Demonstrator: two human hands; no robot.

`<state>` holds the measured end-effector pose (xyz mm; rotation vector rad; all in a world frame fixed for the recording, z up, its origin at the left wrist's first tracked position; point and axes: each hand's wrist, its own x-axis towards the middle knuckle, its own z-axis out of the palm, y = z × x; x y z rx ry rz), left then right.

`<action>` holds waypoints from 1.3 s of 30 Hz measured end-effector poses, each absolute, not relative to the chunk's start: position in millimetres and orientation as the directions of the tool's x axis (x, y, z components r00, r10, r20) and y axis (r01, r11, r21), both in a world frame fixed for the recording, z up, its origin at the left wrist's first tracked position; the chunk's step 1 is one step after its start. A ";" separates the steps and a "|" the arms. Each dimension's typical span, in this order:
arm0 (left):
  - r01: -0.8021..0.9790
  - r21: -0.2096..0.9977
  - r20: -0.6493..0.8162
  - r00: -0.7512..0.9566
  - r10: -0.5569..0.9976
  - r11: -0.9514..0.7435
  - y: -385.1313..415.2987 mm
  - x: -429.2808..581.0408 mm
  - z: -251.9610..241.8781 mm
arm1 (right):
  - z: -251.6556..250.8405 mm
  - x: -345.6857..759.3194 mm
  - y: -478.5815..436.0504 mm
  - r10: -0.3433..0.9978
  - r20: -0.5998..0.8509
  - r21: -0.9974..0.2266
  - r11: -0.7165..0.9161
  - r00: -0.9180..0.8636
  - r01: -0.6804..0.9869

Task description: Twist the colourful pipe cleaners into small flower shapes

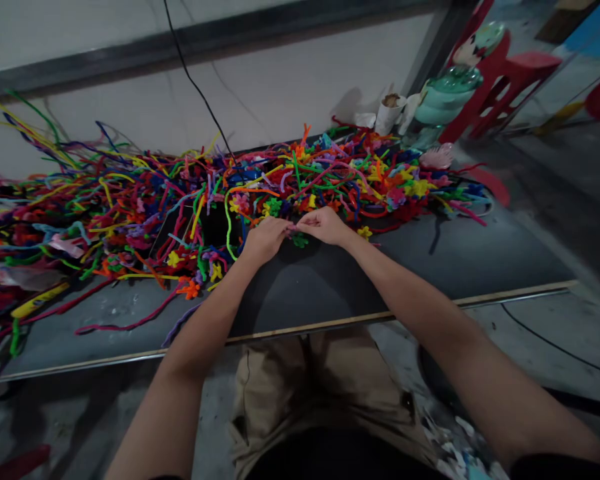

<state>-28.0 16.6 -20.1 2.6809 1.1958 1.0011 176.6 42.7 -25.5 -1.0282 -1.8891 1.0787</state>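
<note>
My left hand [266, 239] and my right hand [325, 225] meet above the front edge of a heap of fuzzy pipe cleaners [145, 200]. Both are closed, fingertips pinching a small pinkish-purple pipe cleaner piece [292, 229] between them. Its exact shape is mostly hidden by the fingers. Just below the fingertips shows a green pipe cleaner flower [300, 240]; whether it is joined to the held piece I cannot tell. A yellow flower [365, 233] lies to the right of my right hand. Beside my left wrist curves a light green pipe cleaner [229, 230].
The heap covers the back of a dark table [300, 293] against a pale wall. A black cable [195, 83] hangs down into it. At the right end stand a teal figurine [445, 93] and a white cup [390, 113]. Beyond is a red stool [523, 87].
</note>
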 end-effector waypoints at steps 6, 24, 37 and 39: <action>0.672 0.020 0.493 0.637 0.592 -0.740 11.1 -24.0 -13.7 | -31.0 179.1 48.9 0.862 0.083 -0.973 0.178 -0.500 0.145; 0.673 0.261 0.491 0.525 0.695 -0.692 18.7 -30.4 -20.0 | -26.3 170.6 39.5 0.886 0.073 -0.972 0.167 -0.458 0.168; 0.611 0.529 0.520 0.315 0.794 -0.589 11.1 -15.0 -18.1 | -23.9 166.0 35.8 0.888 0.123 -0.953 0.230 -0.444 0.196; 0.571 0.699 0.438 0.133 0.889 -0.431 13.0 -9.6 -18.7 | -25.5 156.4 27.9 0.909 0.264 -0.854 0.375 -0.322 0.360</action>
